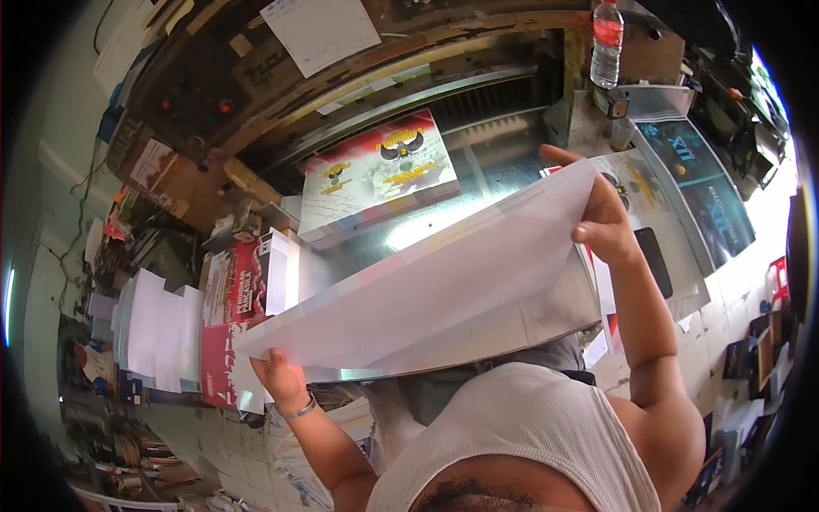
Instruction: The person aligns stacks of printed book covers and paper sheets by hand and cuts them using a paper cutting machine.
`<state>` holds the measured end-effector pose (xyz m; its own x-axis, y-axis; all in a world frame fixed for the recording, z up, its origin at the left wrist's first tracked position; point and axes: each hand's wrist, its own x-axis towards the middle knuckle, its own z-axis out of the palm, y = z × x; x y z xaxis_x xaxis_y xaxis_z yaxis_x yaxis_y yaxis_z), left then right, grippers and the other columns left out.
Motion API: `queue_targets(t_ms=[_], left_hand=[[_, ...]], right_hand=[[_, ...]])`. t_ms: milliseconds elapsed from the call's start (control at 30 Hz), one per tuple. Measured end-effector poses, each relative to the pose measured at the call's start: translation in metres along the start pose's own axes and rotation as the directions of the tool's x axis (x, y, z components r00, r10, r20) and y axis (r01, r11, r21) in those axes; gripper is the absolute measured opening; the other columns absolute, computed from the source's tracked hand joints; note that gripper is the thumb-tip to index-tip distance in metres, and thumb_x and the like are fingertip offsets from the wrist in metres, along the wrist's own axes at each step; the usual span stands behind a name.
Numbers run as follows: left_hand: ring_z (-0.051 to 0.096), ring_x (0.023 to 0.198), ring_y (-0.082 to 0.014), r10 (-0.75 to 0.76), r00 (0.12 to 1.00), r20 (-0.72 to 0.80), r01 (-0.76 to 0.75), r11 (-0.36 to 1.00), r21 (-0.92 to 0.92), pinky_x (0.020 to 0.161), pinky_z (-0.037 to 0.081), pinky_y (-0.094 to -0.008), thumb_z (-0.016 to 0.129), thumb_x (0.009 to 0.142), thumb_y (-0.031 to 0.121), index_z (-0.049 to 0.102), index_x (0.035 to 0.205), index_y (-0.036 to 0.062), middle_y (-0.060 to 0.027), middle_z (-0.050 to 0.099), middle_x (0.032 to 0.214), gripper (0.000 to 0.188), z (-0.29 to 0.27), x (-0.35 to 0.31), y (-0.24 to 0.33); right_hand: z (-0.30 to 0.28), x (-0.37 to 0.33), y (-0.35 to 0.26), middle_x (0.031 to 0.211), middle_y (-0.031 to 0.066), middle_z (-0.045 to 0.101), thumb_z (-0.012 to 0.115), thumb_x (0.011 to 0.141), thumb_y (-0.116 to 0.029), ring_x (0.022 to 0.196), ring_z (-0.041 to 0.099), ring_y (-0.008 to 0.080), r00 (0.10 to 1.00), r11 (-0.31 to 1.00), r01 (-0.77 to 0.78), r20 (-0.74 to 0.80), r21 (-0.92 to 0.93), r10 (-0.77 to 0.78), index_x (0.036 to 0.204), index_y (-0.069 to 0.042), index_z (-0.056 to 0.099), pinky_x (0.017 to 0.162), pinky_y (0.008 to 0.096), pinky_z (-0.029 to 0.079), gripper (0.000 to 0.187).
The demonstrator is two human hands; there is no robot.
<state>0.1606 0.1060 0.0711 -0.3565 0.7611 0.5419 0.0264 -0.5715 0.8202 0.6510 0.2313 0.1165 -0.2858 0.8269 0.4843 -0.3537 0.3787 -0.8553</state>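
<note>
A wide stack of white paper sheets (444, 299) is held tilted above the metal table (550, 320), spanning the space between my two hands. My left hand (280, 381) is closed on its lower left corner, thumb on the near face. At the upper right end, my right hand (607, 222) grips the sheets with its thumb on the near side and a finger reaching past the far edge. Behind the sheets, a thick pile of printed covers (384, 175) in red, white and yellow lies on the metal bed, against the machine (478, 85).
At the left stand piles of white paper (158, 328) and red printed covers (223, 299). To the right lie a dark phone (650, 256), more printed sheets and blue-black covers (695, 188). A plastic bottle (606, 51) stands on the machine's right end.
</note>
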Motion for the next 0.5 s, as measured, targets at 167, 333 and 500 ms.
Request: queue_targets(t_ms=[167,333,500], left_hand=[[0.061,0.118,-0.0258,0.027,0.996,0.085,-0.020,0.996,-0.087,0.106,0.044,-0.0425,0.076,0.091,0.027,0.052,0.136,-0.0048,-0.0142,0.064,0.128,0.060,0.009,0.003,0.003],[0.058,0.124,-0.0259,-0.021,1.000,-0.023,0.024,0.992,0.120,0.110,0.041,-0.0394,0.064,0.098,0.013,0.048,0.141,-0.0061,-0.0166,0.059,0.136,0.050,0.039,0.017,0.043],[0.056,0.124,-0.0185,-0.301,0.953,0.045,0.287,0.938,0.196,0.107,0.041,-0.0319,0.069,0.095,0.016,0.039,0.152,-0.0033,-0.0119,0.059,0.138,0.067,0.040,0.045,-0.015]], right_hand=[[-0.005,0.001,0.005,0.116,0.0063,0.068,0.077,0.089,-0.015,0.108,0.062,0.0117,0.994,0.969,0.032,-0.096,-0.245,-0.057,0.135,0.002,0.057,0.096,0.0274,0.047,0.053],[0.028,0.005,-0.038,0.113,0.0060,0.070,0.071,0.090,-0.004,0.105,0.063,0.0115,0.993,0.950,-0.003,-0.113,-0.312,-0.034,0.127,0.001,0.062,0.093,0.0283,0.050,0.038],[0.018,0.042,0.004,0.113,0.0127,0.070,0.074,0.087,-0.006,0.108,0.066,0.0192,0.942,0.878,-0.321,-0.211,-0.355,0.259,0.131,0.004,0.059,0.095,0.0324,0.051,0.047]])
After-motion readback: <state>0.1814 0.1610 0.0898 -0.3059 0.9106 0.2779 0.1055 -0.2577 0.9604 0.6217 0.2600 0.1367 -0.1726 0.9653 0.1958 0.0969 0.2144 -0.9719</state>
